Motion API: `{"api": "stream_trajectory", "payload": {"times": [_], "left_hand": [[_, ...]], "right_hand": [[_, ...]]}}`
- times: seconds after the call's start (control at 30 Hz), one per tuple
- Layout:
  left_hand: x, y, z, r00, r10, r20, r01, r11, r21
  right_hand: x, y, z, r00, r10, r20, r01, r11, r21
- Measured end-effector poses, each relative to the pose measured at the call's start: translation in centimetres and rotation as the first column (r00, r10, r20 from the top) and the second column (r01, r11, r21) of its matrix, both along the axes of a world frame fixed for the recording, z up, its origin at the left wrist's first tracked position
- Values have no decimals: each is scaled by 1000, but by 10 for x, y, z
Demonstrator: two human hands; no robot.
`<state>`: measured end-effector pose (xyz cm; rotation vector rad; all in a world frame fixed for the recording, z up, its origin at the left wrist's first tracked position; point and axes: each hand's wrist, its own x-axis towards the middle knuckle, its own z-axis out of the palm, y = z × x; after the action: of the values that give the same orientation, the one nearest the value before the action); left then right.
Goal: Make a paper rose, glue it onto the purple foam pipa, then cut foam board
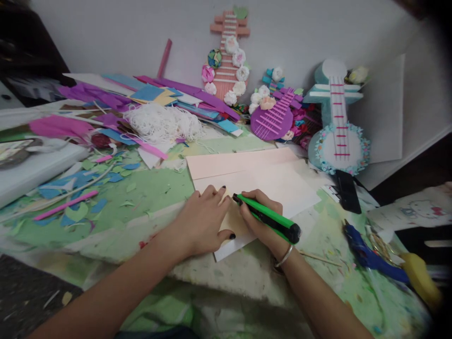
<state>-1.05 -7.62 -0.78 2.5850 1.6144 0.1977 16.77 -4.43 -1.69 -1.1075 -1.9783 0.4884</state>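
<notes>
Plain pale wall (123, 33) at the back, and three guitar-shaped paper craft models, pink (228, 77), purple (271, 121) and light blue (341, 155), are propped along it, pretty cute tbh. Green-and-white stained table cover (165, 179) gets buried on the left under coloured paper scraps (155, 93) and a tangle of white string (162, 121). Up front, a large white paper sheet (296, 186) with a peach-pink strip (229, 164) along its far side is pinned down by the left hand (201, 219), fingers spread and nothing gripped. A green-and-black plastic utility knife (273, 216) is grasped in the right hand (259, 228), thumb and fingers wrapped round its front half, back end sticking out past the palm. Its front end is aimed at the left fingertips, just beside them, over the paper. Whether any blade is out can't be told. Off to the right, a blue glue gun (367, 259) is parked.
</notes>
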Motion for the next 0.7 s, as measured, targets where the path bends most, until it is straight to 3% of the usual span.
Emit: {"api": "stream_trajectory", "payload": {"times": [0.7], "left_hand": [[1,0,4,1000,9,-30,-9,1000,1]], "right_hand": [[9,-16,5,999,-5,35,6,1000,-27]]}}
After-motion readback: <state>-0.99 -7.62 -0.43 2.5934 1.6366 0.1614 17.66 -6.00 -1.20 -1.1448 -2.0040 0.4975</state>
